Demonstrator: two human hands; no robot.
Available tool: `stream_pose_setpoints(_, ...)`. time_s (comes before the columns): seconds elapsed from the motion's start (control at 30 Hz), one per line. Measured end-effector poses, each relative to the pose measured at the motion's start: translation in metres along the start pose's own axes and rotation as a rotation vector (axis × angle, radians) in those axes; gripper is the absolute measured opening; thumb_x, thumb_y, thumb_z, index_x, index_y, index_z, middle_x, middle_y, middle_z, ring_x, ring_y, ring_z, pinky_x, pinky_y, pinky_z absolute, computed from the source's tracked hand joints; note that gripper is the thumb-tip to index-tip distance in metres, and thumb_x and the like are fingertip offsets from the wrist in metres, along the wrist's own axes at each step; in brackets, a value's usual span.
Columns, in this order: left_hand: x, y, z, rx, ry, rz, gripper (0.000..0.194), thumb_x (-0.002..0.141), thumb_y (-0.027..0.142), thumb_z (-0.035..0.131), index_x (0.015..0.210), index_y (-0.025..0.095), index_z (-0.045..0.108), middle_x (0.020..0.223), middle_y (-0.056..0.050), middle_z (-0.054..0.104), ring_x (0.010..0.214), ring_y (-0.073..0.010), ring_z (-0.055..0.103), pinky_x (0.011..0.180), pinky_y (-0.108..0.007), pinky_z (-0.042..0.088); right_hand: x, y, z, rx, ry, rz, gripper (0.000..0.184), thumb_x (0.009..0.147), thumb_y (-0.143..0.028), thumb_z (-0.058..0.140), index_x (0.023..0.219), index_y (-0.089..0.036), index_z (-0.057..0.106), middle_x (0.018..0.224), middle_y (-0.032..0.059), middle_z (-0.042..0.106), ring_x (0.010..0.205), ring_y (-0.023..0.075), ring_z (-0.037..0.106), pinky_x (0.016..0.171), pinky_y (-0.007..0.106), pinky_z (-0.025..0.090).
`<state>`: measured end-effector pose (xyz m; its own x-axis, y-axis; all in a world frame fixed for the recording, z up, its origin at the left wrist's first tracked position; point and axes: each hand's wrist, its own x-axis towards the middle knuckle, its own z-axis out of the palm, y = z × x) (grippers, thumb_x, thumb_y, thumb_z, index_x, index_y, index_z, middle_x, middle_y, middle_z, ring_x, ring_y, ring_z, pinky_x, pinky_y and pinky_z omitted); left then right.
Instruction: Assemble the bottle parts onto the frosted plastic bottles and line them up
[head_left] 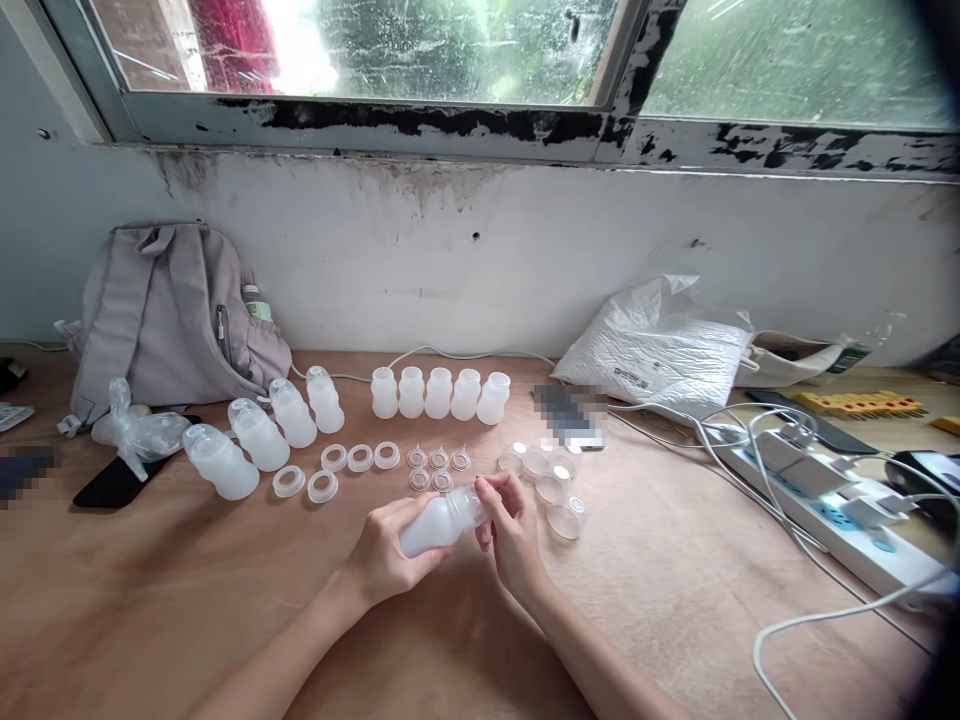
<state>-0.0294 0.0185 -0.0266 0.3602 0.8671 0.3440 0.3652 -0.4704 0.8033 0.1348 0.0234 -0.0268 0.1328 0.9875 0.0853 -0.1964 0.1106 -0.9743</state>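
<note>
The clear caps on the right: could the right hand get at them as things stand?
Probably yes: the clear caps lie close beside the right hand and nothing seems to stand between, but that hand is busy at the bottle and may need freeing first.

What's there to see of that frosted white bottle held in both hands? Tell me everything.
This frosted white, translucent bottle looks like plastic, with a rounded body and a clear top. It tilts over the brown, wooden-looking table, its top pointing rightward and slightly up in view. The left hand grips its body; the right hand holds the top, partly hiding it.
</note>
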Motion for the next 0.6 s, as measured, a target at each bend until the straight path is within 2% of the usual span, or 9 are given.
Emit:
stream_pose_setpoints(0.07, 0.004, 0.008, -0.003, -0.17, -0.108, -0.133, 0.038, 0.067, 0.033, 0.063, 0.101, 0.016, 0.06, 0.075, -0.003, 0.062, 0.061, -0.015, 0.055, 0.054, -0.024, 0.042, 0.0, -0.007, 0.0, -0.013, -0.025, 0.007, 0.023, 0.077, -0.04, 0.054, 0.07, -0.02, 0.044, 0.054, -0.0062, 0.044, 0.031, 0.0038, 0.033, 0.028, 0.017, 0.025)
stream_pose_setpoints(0.17, 0.01, 0.018, -0.006, -0.508, -0.276, -0.314, 0.031, 0.071, 0.037, 0.058, 0.09, 0.012, 0.063, 0.065, -0.002, 0.057, 0.054, -0.0116, 0.049, 0.047, -0.021, 0.036, 0.0, -0.018, -0.002, -0.017, -0.134, -0.002, 0.022, 0.079, -0.042, 0.05, 0.076, -0.02, 0.048, 0.062, -0.002, 0.051, 0.04, 0.007, 0.043, 0.031, 0.017, 0.033)
stream_pose_setpoints(0.23, 0.012, 0.021, -0.006, -0.646, -0.314, -0.381, 0.03, 0.072, 0.038, 0.057, 0.083, 0.01, 0.063, 0.063, -0.002, 0.054, 0.054, -0.0114, 0.048, 0.047, -0.021, 0.035, 0.0, -0.023, -0.003, -0.029, -0.184, -0.002, 0.022, 0.079, -0.041, 0.051, 0.084, -0.019, 0.051, 0.071, 0.0003, 0.056, 0.041, 0.0064, 0.044, 0.032, 0.018, 0.034)
stream_pose_setpoints(0.3, 0.012, 0.021, -0.004, -0.673, -0.303, -0.403, 0.03, 0.072, 0.038, 0.057, 0.08, 0.01, 0.061, 0.06, -0.001, 0.051, 0.054, -0.0108, 0.047, 0.047, -0.021, 0.034, 0.001, -0.024, -0.004, -0.061, -0.162, -0.003, 0.022, 0.078, -0.04, 0.054, 0.087, -0.019, 0.053, 0.074, 0.0006, 0.058, 0.036, 0.004, 0.04, 0.03, 0.017, 0.03)
stream_pose_setpoints(0.37, 0.011, 0.021, -0.003, -0.607, -0.274, -0.366, 0.03, 0.072, 0.038, 0.058, 0.082, 0.01, 0.06, 0.061, 0.0, 0.05, 0.054, -0.0098, 0.045, 0.048, -0.02, 0.033, 0.002, -0.023, -0.006, -0.09, -0.112, -0.019, 0.023, 0.077, -0.04, 0.055, 0.086, -0.019, 0.054, 0.072, -0.0002, 0.059, 0.034, 0.0031, 0.038, 0.029, 0.017, 0.029)
stream_pose_setpoints(0.47, 0.009, 0.022, -0.002, -0.351, -0.194, -0.242, 0.028, 0.072, 0.035, 0.059, 0.089, 0.014, 0.06, 0.064, 0.001, 0.052, 0.055, -0.0096, 0.044, 0.049, -0.021, 0.033, 0.004, -0.02, -0.006, -0.117, -0.071, -0.035, 0.024, 0.076, -0.042, 0.055, 0.084, -0.019, 0.055, 0.063, -0.0027, 0.056, 0.032, 0.0036, 0.038, 0.028, 0.017, 0.028)
stream_pose_setpoints(0.6, 0.005, 0.016, 0.002, -0.016, -0.042, -0.043, 0.035, 0.07, 0.029, 0.061, 0.103, 0.018, 0.056, 0.081, -0.002, 0.061, 0.068, -0.0151, 0.055, 0.059, -0.024, 0.043, 0.006, -0.019, -0.005, -0.173, -0.035, -0.024, 0.026, 0.075, -0.044, 0.055, 0.08, -0.018, 0.055, 0.051, -0.0061, 0.049, 0.027, 0.0043, 0.037, 0.026, 0.017, 0.024)
